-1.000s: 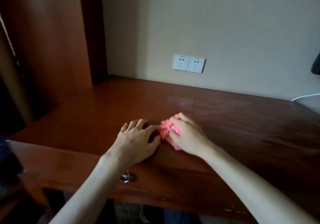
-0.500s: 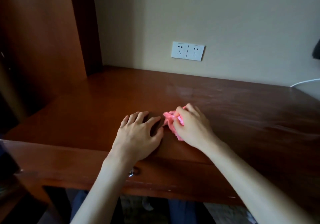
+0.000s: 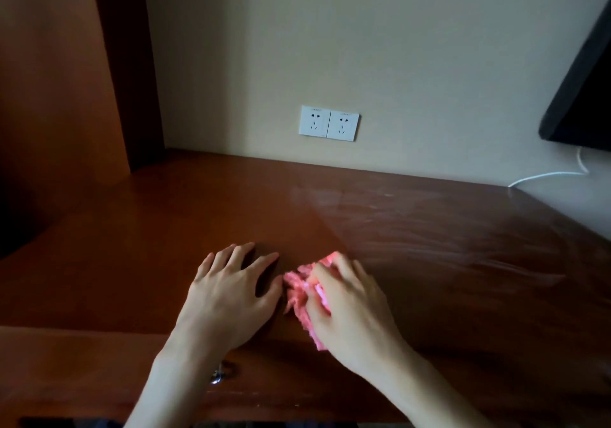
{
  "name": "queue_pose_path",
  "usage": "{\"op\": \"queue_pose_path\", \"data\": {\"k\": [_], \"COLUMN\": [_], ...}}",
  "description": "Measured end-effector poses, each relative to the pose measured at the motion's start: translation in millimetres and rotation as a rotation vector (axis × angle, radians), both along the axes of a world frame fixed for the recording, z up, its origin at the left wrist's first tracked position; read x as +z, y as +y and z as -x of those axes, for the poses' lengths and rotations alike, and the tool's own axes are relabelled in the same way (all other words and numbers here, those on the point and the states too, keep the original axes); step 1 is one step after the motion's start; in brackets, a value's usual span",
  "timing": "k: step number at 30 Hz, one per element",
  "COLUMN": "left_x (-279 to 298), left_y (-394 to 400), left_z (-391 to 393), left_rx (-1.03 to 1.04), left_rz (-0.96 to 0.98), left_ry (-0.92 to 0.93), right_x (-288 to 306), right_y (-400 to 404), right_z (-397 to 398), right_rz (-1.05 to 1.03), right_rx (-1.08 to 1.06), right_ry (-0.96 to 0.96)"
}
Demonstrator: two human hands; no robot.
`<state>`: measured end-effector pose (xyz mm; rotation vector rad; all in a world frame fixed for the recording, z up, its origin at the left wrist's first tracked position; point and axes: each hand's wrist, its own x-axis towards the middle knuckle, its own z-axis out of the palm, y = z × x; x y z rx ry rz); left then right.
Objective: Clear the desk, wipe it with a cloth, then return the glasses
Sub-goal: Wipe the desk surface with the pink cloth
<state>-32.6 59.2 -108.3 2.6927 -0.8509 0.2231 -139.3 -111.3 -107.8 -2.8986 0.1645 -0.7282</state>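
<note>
A crumpled pink cloth (image 3: 299,290) lies on the reddish-brown wooden desk (image 3: 165,229) near its front edge. My right hand (image 3: 350,308) lies over the cloth and grips it against the wood; most of the cloth is hidden beneath it. Just to the left, my left hand (image 3: 231,295) rests flat on the desk with fingers spread, holding nothing. Damp streaks shine on the right half of the desktop. No glasses are in view.
A double white wall socket (image 3: 329,123) sits above the desk's back edge. A dark monitor corner (image 3: 582,96) hangs at the upper right with a white cable (image 3: 549,174) below it. A wooden cabinet side (image 3: 59,80) stands at left. A metal drawer knob (image 3: 216,376) shows below the front edge.
The camera has tilted up and right, bringing the monitor into view. My right hand with the cloth has shifted slightly; my left hand stays flat beside it.
</note>
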Motion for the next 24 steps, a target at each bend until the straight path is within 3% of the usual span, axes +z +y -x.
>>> {"op": "queue_pose_path", "data": {"k": [6, 9, 11, 16, 21, 24], "left_x": [-2, -2, -2, 1, 1, 0], "left_y": [0, -1, -1, 3, 2, 1], "left_z": [-1, -1, 0, 2, 3, 2], "left_rx": [0.006, 0.023, 0.025, 0.025, 0.018, 0.004], "left_rz": [-0.007, -0.011, -0.007, -0.023, 0.005, -0.015], "left_ry": [-0.008, -0.007, 0.008, 0.011, -0.005, -0.003], "right_x": [11, 3, 2, 10, -2, 5], "right_y": [-4, 4, -1, -6, -4, -21], "right_z": [-43, -4, 9, -44, 6, -35], "right_rz": [0.015, 0.019, -0.021, 0.007, 0.018, 0.014], "right_rx": [-0.138, 0.002, 0.075, -0.114, 0.053, -0.049], "right_ry": [0.076, -0.005, 0.041, 0.088, -0.012, 0.020]}}
